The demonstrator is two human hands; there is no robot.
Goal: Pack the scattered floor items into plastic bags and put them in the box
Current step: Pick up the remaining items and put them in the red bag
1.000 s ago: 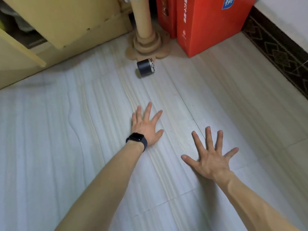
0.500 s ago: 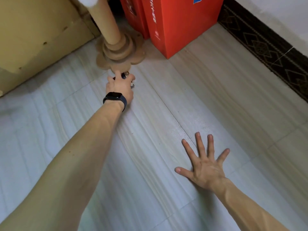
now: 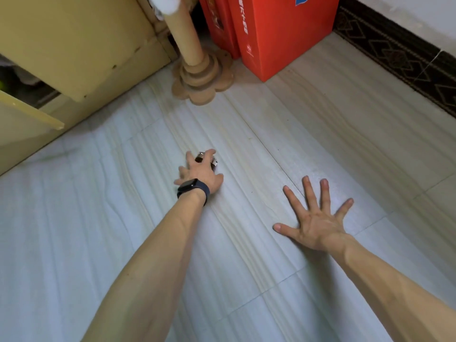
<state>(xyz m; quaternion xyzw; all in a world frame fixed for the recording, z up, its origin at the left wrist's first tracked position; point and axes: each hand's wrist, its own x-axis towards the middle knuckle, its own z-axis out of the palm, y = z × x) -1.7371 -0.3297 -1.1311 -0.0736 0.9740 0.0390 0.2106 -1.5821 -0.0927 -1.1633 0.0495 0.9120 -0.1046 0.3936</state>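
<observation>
My left hand (image 3: 198,172), with a dark watch on the wrist, grips a small dark cylinder with a silver rim (image 3: 200,156); only its far end shows between my fingers. The hand is over the pale striped floor tiles, well short of the wooden post base. My right hand (image 3: 314,218) lies flat on the floor at the right, fingers spread and straight, holding nothing. No plastic bag is in view.
A turned wooden post with a scalloped base (image 3: 201,77) stands at the back. Two red cartons (image 3: 278,33) stand behind it to the right. A yellow cabinet (image 3: 69,45) fills the upper left. A dark patterned skirting (image 3: 399,53) runs along the right wall.
My left hand reached to the cylinder beside the post base, closed on it and has drawn back toward me with it. My right hand stayed flat on the floor.
</observation>
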